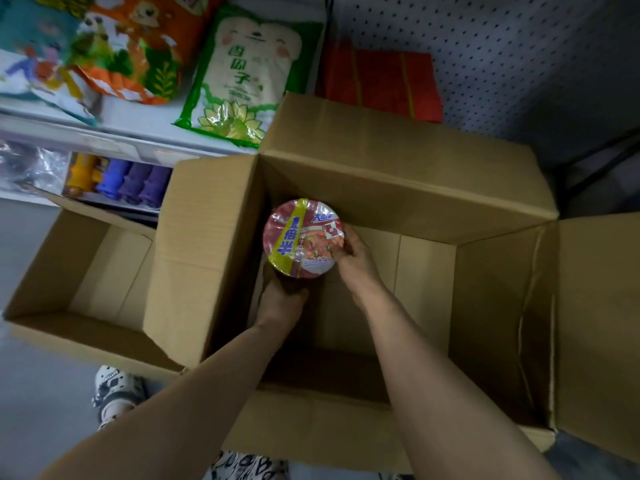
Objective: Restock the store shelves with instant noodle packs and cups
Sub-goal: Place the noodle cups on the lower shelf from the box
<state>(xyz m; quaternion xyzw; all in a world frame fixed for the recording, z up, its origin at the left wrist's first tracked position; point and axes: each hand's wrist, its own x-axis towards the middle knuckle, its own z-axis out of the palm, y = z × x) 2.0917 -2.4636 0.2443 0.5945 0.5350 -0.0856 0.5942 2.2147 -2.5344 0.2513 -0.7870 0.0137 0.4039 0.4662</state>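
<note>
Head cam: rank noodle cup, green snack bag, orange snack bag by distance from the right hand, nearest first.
1. noodle cup: gripped by the right hand, over the big open box.
2. green snack bag: on the shelf, up and left.
3. orange snack bag: same shelf, farther left.

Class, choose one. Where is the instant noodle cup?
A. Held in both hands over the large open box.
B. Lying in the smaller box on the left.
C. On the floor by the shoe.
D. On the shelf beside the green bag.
A: the left hand grips the noodle cup low on its side and the right hand holds its lid rim, over the large box.
</note>
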